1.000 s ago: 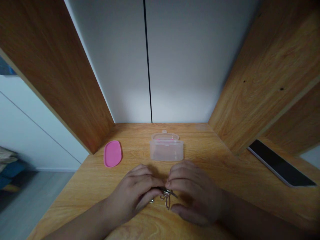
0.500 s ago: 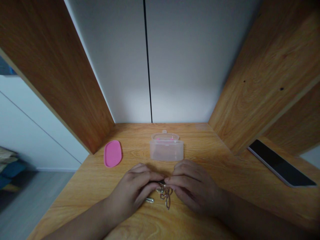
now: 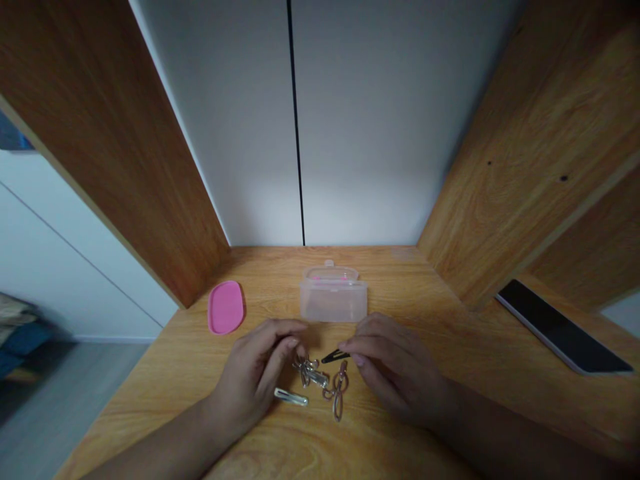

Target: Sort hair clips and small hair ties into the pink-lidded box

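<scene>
My right hand (image 3: 390, 370) pinches a small black hair clip (image 3: 334, 357) between thumb and forefinger, just above the wooden desk (image 3: 450, 347). My left hand (image 3: 255, 377) rests on the desk to the left, fingers curled loosely and slightly apart, its fingertips close to a small heap of silver hair clips (image 3: 320, 380). One silver clip (image 3: 291, 397) lies apart by my left palm. Behind both hands stands a clear plastic box (image 3: 333, 297) without its lid.
A pink oval lid (image 3: 225, 307) lies at the left of the desk. A dark phone (image 3: 563, 327) lies on a side shelf at the right. Wooden side panels flank the desk. A white wall with a dark vertical seam closes the back.
My hands have drawn apart and moved a little toward the box. The black clip has come out of the heap in my right fingers. The silver clips now lie uncovered.
</scene>
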Motion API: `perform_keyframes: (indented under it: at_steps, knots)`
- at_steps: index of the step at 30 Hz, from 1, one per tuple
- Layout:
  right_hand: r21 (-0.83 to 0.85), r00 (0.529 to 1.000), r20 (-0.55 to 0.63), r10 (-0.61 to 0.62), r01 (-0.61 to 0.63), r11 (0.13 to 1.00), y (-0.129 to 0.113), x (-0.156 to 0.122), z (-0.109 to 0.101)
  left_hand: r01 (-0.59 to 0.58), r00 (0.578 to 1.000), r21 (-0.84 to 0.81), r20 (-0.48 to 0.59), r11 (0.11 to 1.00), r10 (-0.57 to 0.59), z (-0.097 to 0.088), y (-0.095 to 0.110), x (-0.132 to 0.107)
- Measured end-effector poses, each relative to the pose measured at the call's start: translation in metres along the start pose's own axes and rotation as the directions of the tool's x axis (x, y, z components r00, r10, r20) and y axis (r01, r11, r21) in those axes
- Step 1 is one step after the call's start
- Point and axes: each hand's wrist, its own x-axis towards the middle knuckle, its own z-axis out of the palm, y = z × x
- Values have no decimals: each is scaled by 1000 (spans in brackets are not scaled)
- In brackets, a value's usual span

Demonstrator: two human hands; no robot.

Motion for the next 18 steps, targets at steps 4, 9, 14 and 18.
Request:
perform_keyframes:
  at_steps: [4,9,14,18]
  knots:
    - [13,999,39,-25,25,1000,1,0,0,76,997,47,-22,996,-75,0,3,-4]
    - [-44,999,48,-21,23,999,0,3,0,76,997,-69,13,995,-75,2,7,-4]
    - [-106,999,37,-41,44,993,1,4,4,35,999,-29,21,999,-35,4,4,-2]
    - [-104,998,61,-31,37,994,2,3,3,12,1000,-25,10,1000,-12,5,0,0]
